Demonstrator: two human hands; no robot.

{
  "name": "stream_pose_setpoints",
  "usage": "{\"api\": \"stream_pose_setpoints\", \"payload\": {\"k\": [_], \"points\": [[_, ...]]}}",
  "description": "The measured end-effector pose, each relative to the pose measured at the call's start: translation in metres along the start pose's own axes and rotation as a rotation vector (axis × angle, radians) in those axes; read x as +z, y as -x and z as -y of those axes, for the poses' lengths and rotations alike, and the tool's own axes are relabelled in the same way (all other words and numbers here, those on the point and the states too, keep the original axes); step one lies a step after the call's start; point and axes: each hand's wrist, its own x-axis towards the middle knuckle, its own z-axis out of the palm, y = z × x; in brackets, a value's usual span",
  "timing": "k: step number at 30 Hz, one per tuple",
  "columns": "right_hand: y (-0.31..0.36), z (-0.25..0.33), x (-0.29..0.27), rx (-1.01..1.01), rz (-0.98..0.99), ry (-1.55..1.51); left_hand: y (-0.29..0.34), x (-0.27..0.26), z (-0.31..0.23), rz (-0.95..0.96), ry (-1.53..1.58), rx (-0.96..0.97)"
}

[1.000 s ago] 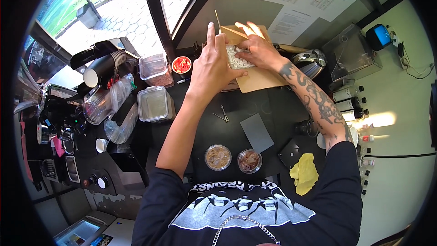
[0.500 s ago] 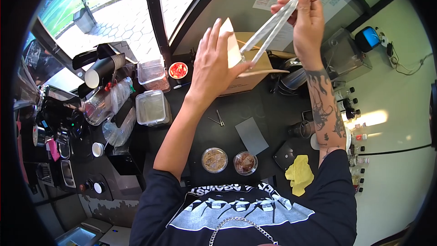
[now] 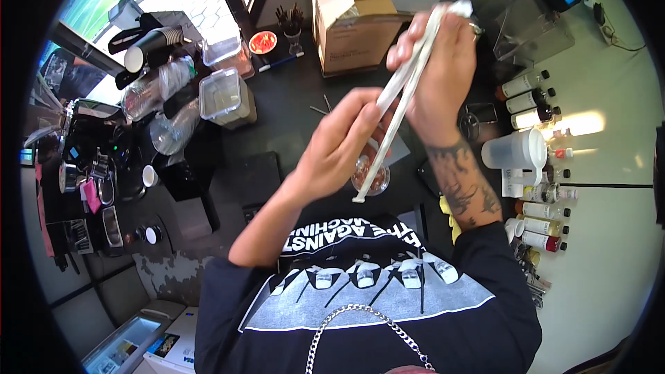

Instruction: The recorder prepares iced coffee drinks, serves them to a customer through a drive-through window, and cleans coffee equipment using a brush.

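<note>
My right hand (image 3: pixel 443 69) is raised, its fingers closed round the upper ends of two long, thin sticks in white paper wrapping, which look like wrapped straws (image 3: pixel 385 147). The straws slant down toward me. Lower down, my left hand (image 3: pixel 341 135) pinches one of them between thumb and fingers; the other runs free past it. Beneath the straws stands a clear round cup (image 3: pixel 377 183) with brownish contents, partly covered by my left hand. An open cardboard box (image 3: pixel 355 48) sits at the back of the black counter, apart from both hands.
Clear plastic tubs (image 3: pixel 227 99) and a bowl of red pieces (image 3: pixel 262 43) stand at the left. Several bottles (image 3: pixel 530 102) and a white-lidded pitcher (image 3: pixel 512 149) line the right wall. A yellow cloth (image 3: pixel 449 219) lies near my right arm. A blue marker (image 3: pixel 280 63) lies before the box.
Both hands have come back from the box toward me, bringing the straws over the counter. My left hand has left the box flap and closed on one straw. The view has shifted.
</note>
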Motion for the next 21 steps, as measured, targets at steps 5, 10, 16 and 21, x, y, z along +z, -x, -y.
{"api": "stream_pose_setpoints", "payload": {"k": [5,10,16,21], "points": [[0.082,-0.034,-0.051,0.132,-0.251,0.011,0.057,0.037,0.047,-0.018,0.162,-0.319],[0.134,-0.038,-0.085,0.275,-0.328,0.056,0.084,0.067,0.064,0.049,-0.152,-0.383],[0.153,-0.013,-0.118,0.805,0.136,0.085,0.083,0.080,0.088,-0.120,-0.078,-0.276],[0.131,-0.036,-0.128,0.595,0.065,0.015,0.058,0.065,0.099,-0.234,-0.889,0.079]]}}
